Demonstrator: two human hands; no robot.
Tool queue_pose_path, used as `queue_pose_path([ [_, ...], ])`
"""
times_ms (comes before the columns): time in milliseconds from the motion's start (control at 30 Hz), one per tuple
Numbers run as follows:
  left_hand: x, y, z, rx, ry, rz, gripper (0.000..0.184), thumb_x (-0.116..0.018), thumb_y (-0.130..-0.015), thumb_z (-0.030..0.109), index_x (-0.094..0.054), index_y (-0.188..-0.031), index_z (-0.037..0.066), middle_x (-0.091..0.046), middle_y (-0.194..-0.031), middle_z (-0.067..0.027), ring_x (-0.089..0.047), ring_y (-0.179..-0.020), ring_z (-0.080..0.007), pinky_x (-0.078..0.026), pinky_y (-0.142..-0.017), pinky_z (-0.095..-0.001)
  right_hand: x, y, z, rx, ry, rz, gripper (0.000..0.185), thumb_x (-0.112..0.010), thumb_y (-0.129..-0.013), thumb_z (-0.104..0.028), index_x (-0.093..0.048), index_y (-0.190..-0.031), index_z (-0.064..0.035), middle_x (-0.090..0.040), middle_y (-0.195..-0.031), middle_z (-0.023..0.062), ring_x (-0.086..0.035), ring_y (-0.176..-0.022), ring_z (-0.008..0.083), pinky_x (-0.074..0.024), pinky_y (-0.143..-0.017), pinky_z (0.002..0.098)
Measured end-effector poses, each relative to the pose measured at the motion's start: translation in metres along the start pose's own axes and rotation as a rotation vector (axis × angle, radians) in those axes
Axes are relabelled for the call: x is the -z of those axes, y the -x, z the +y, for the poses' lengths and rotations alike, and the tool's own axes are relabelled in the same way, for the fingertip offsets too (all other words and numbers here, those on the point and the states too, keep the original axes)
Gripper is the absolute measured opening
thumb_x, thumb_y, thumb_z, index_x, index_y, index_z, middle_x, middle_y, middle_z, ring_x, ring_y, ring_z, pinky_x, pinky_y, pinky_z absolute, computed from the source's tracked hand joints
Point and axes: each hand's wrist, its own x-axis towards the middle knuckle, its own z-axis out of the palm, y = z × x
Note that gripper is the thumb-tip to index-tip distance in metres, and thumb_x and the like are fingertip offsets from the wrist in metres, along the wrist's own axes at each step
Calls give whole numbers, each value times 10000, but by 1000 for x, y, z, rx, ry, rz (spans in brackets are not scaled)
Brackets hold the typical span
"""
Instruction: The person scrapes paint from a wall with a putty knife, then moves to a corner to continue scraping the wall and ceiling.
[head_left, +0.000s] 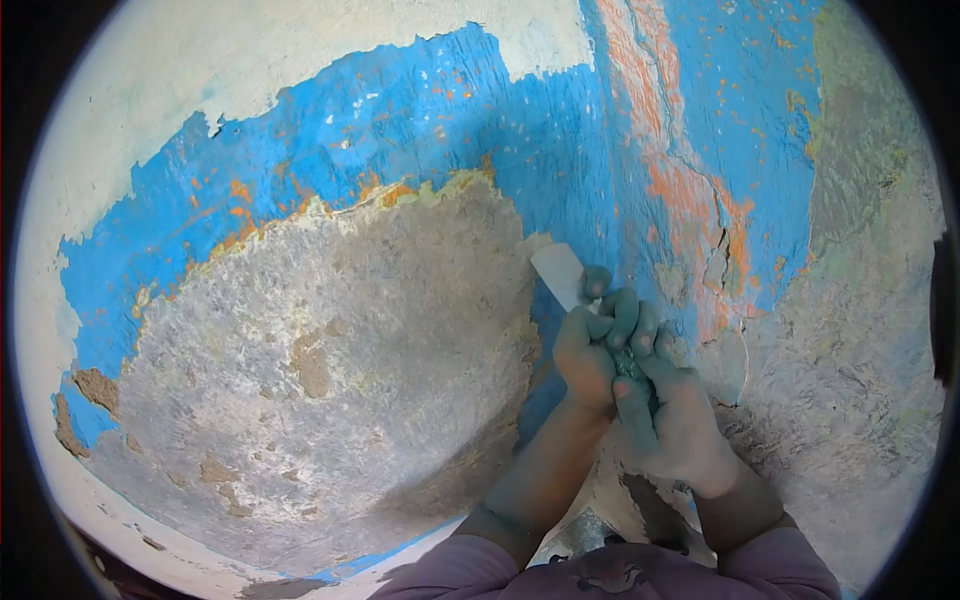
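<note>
A scraper with a flat, pale blade [558, 272] points up and left, its edge against the wall where blue paint meets bare grey plaster. My left hand [588, 358] is closed around the tool near the blade, its fingers curled. Just below and to the right, my right hand [672, 418] wraps the handle end, thumb pointing up. The hands touch each other, and most of the handle is hidden between them. Greenish dust coats the fingers.
Peeling blue paint [400, 110] with orange specks covers the upper wall, below a white painted band [250, 50]. Bare grey plaster [330, 340] spreads across the left, with more plaster [850, 380] at right. A crack [720, 235] runs down an orange-pink strip.
</note>
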Motion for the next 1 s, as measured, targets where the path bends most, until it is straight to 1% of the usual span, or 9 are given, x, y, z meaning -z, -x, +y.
queue_pose_path([
  [67,-5,-4,4,7,18,0,243,-373,-678,72,-368,-909,149,-333,-575,-16,-430,-524,-209,-441,-544,-410,-9,-2,1,104,-26,139,217,-582,-772,-61,-588,-962,44,-566,-635,223,-587,-548,384,-446,-485,387],
  [233,-7,-6,-4,-19,-37,-4,230,-362,-695,85,-336,-910,163,-300,-585,-6,-415,-540,-171,-466,-548,-361,7,5,3,46,-11,32,248,-564,-777,-53,-581,-1003,46,-576,-687,238,-593,-609,391,-458,-536,392],
  [300,1,-3,-5,-10,71,-19,231,-365,-688,75,-374,-907,144,-332,-577,-15,-438,-527,-207,-443,-545,-416,5,1,5,87,-21,40,248,-560,-780,-53,-579,-1007,45,-581,-708,245,-599,-644,396,-464,-561,398],
  [367,-7,-9,-1,-7,46,-22,230,-364,-692,75,-378,-911,144,-335,-578,-15,-440,-529,-207,-445,-549,-419,1,-5,0,107,5,96,235,-560,-783,-58,-585,-993,43,-591,-752,243,-603,-685,396,-472,-598,400],
  [433,-12,-13,-1,-7,22,-5,230,-364,-697,75,-383,-916,144,-338,-579,-15,-443,-531,-208,-447,-553,-421,9,-7,2,98,-33,83,230,-563,-784,-65,-587,-985,43,-594,-755,238,-601,-683,397,-473,-603,404],
  [500,-10,-11,-7,-25,-37,56,225,-378,-697,88,-360,-912,152,-308,-582,-10,-413,-531,-177,-468,-535,-374,9,-2,4,83,-75,63,225,-566,-785,-72,-589,-977,44,-596,-759,232,-599,-682,399,-474,-609,408],
  [700,-10,-7,-7,-14,-25,66,214,-372,-708,84,-360,-907,161,-303,-587,-11,-415,-536,-185,-465,-538,-388,4,-2,15,155,-15,98,218,-558,-795,-72,-584,-974,48,-591,-808,249,-597,-740,411,-473,-634,406],
  [767,-6,-7,-11,-26,-49,87,212,-371,-709,82,-357,-905,161,-304,-587,-11,-410,-533,-184,-461,-534,-382,9,-2,18,41,-82,38,214,-553,-799,-71,-584,-974,50,-589,-832,255,-598,-751,414,-473,-639,405],
  [1000,-9,-6,-11,-10,-99,118,203,-365,-720,79,-354,-905,161,-314,-585,-15,-417,-527,-192,-457,-522,-368,-1,4,23,78,-123,114,210,-553,-809,-81,-585,-977,41,-592,-787,253,-602,-723,407,-467,-626,403],
])
